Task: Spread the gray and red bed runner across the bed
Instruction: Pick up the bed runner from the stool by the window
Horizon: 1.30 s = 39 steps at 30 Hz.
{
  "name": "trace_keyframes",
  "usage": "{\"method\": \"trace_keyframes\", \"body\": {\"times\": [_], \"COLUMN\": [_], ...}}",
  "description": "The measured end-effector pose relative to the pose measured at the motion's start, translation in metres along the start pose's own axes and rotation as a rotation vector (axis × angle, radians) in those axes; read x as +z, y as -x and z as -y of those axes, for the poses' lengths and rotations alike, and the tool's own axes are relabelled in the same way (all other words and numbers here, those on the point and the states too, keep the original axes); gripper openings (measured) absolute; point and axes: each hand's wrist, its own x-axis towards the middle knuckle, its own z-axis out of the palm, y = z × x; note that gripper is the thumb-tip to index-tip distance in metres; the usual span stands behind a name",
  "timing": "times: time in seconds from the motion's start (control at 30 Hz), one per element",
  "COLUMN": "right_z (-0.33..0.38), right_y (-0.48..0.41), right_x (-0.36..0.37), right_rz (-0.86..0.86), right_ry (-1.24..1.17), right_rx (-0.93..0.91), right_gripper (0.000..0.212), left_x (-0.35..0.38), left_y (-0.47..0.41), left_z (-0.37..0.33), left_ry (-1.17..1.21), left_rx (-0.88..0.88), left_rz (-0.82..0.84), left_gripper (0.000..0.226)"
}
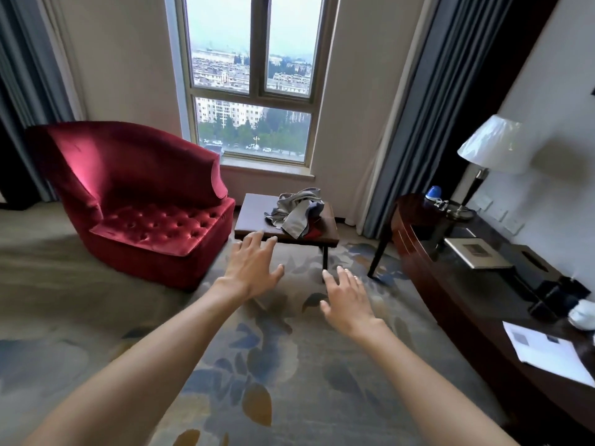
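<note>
The gray and red bed runner (297, 214) lies crumpled in a heap on a small dark wooden table (254, 220) under the window. My left hand (252, 268) is stretched out with fingers apart, its fingertips just short of the table's front edge. My right hand (346, 300) is also spread and empty, lower and to the right, over the carpet. Neither hand touches the runner. No bed is in view.
A red velvet armchair (138, 201) stands left of the table. A dark curved desk (467, 278) runs along the right wall with a lamp (492, 149), papers (544, 352) and small items. Patterned carpet (273, 365) lies between me and the table. Dark curtains hang either side.
</note>
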Motion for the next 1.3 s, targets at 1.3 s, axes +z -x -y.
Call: {"method": "trace_keyframes", "body": {"times": [1.3], "right_z": [-0.239], "right_y": [-0.702], "right_x": [0.122], "right_rz": [0.093], "right_ry": [-0.042], "right_rx": [-0.058], "right_gripper": [0.070], "left_x": [0.301], "left_y": [-0.676], "left_z": [0.066], "left_ry": [-0.002], "left_rx": [-0.049], "left_rz": [0.118], "left_gripper": [0.072]}}
